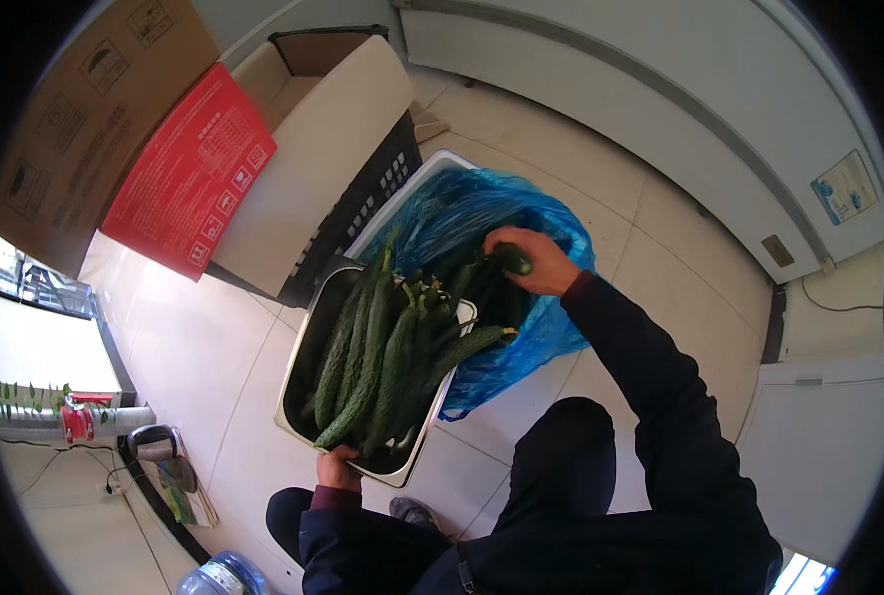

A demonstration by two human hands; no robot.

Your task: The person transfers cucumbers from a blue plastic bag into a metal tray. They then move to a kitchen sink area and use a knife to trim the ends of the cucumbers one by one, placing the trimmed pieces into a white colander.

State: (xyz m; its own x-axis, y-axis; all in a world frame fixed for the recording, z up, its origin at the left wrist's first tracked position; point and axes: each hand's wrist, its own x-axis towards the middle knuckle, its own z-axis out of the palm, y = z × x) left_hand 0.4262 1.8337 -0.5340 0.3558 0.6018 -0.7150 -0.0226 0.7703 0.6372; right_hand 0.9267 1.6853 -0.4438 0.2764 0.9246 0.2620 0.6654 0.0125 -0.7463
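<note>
My left hand (338,468) grips the near rim of a stainless steel pan (405,468). Several dark green cucumbers (371,372) lie lengthwise in the pan, and some reach past its far and right edges. Beyond the pan's right side is a blue plastic bag (561,216) with its mouth open and more cucumbers inside. My right hand (539,260) is at the bag's mouth, with its fingers curled around a cucumber (515,260) whose end points towards me. Shadow and plastic hide the bag's depth.
Behind the pan stands a black plastic crate (360,201) with a cardboard box (330,141) in it. A red carton panel (193,171) and a brown carton (92,119) are at upper left. A white appliance (598,82) lines the far side. A water bottle (222,576) stands at lower left.
</note>
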